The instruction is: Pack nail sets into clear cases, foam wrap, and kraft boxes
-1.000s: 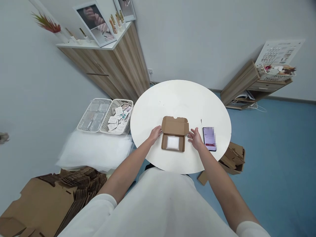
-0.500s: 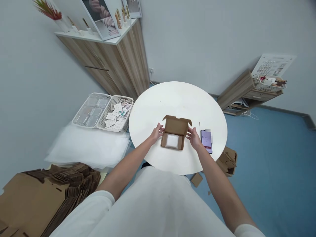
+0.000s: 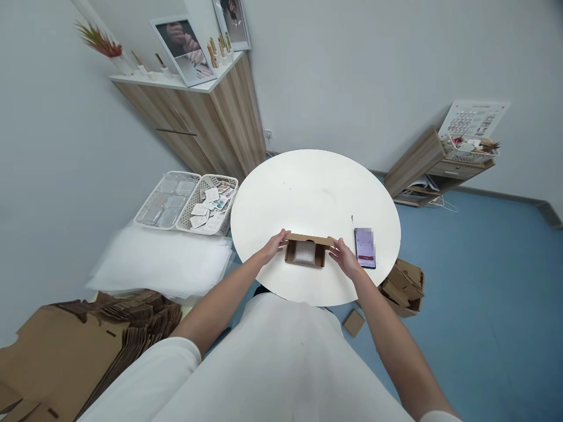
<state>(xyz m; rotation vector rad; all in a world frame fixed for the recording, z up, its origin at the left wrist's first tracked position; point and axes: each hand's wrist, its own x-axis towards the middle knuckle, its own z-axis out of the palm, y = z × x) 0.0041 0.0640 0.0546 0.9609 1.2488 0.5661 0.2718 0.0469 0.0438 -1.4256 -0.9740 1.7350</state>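
Observation:
A small brown cardboard box (image 3: 289, 258) sits on the white round table, its lid (image 3: 310, 238) tilted forward over the tray part. Inside lies a white wrapped packet (image 3: 304, 252), partly shaded by the lid. My left hand (image 3: 275, 244) grips the lid's left end, thumb on top and fingers below. At the opposite end, my right hand (image 3: 344, 257) holds the lid's right corner in the same way.
A phone (image 3: 365, 248) lies on the table (image 3: 312, 181) right of the box. To the left stand baskets of clear cases (image 3: 167, 199) and cards (image 3: 206, 205), white sheets (image 3: 162, 261) and stacked flat cardboard (image 3: 65, 351). An open carton (image 3: 402, 287) is on the floor at right.
The box lid has swung from standing open toward me, down over the packet. Both hands have come onto the lid's ends. The view has tilted slightly.

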